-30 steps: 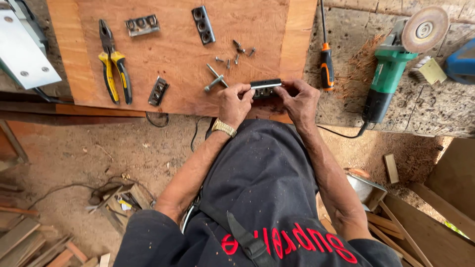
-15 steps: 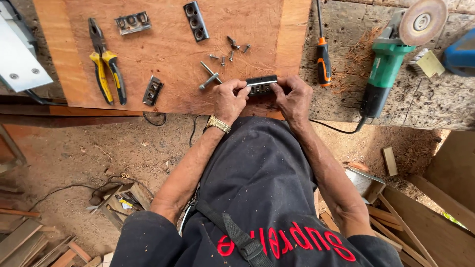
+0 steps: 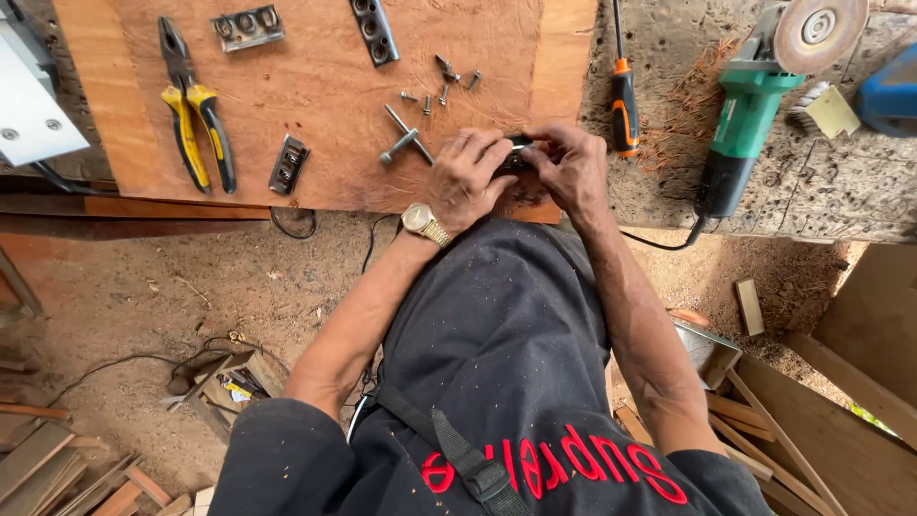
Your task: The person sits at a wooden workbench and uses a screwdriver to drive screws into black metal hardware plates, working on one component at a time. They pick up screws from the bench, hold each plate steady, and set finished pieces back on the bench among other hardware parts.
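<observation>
Both hands have closed in over the small dark metal piece point(image 3: 517, 153), which showed plainly between them half a second ago; now only a sliver peeks out. The left hand point(image 3: 468, 177) and right hand point(image 3: 571, 168) meet, fingers clamped on the piece at the near edge of the table point(image 3: 315, 105). Its shape is mostly hidden. Bolts point(image 3: 406, 141) lie just left, pliers point(image 3: 196, 119) farther off.

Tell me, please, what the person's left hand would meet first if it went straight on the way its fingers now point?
The left hand points up and right across the board, so it probably meets the small dark metal piece held between both hands at once, then the right hand; depth is hard to judge.
</observation>
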